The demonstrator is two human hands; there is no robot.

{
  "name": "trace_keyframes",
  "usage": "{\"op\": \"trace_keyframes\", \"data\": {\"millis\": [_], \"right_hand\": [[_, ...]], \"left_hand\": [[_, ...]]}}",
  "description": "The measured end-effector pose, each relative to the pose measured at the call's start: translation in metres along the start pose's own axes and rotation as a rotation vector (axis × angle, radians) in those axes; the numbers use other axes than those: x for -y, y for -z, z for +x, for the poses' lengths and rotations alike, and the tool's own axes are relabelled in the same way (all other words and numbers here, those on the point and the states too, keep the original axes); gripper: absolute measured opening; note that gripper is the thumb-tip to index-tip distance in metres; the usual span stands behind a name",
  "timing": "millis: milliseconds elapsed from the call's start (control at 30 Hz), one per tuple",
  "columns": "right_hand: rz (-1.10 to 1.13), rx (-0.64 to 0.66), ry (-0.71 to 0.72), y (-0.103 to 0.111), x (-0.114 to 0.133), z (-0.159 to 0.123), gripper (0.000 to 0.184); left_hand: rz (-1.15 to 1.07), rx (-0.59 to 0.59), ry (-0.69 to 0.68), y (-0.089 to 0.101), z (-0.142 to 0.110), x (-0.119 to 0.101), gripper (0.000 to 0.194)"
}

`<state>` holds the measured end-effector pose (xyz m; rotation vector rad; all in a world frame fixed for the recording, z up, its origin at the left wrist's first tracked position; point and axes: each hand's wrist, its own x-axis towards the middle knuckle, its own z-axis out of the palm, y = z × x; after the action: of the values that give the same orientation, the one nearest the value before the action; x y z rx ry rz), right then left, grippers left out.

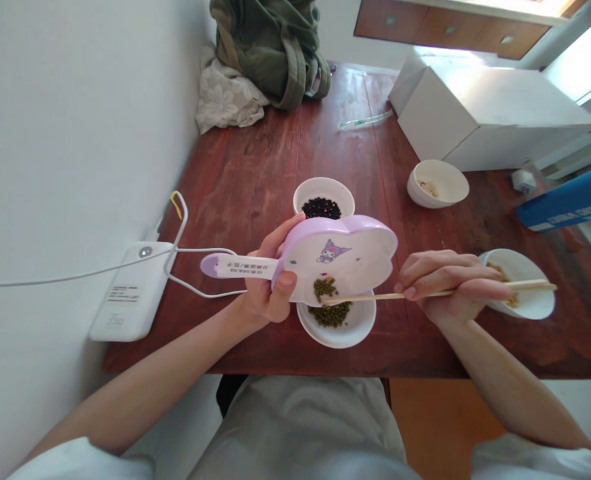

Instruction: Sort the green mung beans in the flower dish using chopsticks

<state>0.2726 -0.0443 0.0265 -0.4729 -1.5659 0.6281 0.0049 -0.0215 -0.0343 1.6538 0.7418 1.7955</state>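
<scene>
My left hand [273, 280] is closed on a cloud-shaped, purple-rimmed plate [363, 257] with a handle, tilted over a white bowl [343, 339]. A cartoon figure decorates its inside, and a printed label covers the handle. Small green mung beans [324, 288] gather at the plate's lower edge; more mung beans [330, 315] lie in the bowl beneath. In my right hand [450, 283] are wooden chopsticks [375, 297], their tips at the beans on the plate. Just behind the plate, partly hidden by it, stands a white bowl [346, 193] of black beans [321, 208].
Right of my right hand is a bowl [535, 303] with yellowish pieces. Farther back stand another bowl [448, 190] with pale pieces, a white box [435, 113] and a blue box [570, 200]. A white power bank [130, 293] with cables lies left; a green bag [270, 47] sits behind.
</scene>
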Motion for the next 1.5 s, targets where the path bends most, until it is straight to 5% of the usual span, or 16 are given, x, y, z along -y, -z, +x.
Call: {"op": "trace_keyframes", "data": {"millis": [467, 700, 867, 1200, 1500], "right_hand": [[-0.157, -0.001, 0.129, 0.0, -0.003, 0.001, 0.061], [-0.235, -0.002, 0.13, -0.001, -0.002, 0.0, 0.063], [-0.193, -0.004, 0.059, 0.0, -0.002, -0.001, 0.062], [-0.11, -0.014, -0.042, 0.001, -0.002, -0.001, 0.064], [-0.009, -0.062, -0.069, 0.003, -0.001, 0.001, 0.069]], "left_hand": [[-0.069, 0.088, -0.043, -0.008, 0.014, -0.012, 0.058], [0.017, 0.007, -0.032, -0.006, 0.008, -0.001, 0.062], [0.018, 0.017, -0.068, -0.007, 0.011, -0.005, 0.053], [0.034, -0.011, 0.036, -0.008, 0.011, -0.005, 0.07], [0.005, -0.009, 0.076, -0.002, 0.003, 0.007, 0.066]]}}
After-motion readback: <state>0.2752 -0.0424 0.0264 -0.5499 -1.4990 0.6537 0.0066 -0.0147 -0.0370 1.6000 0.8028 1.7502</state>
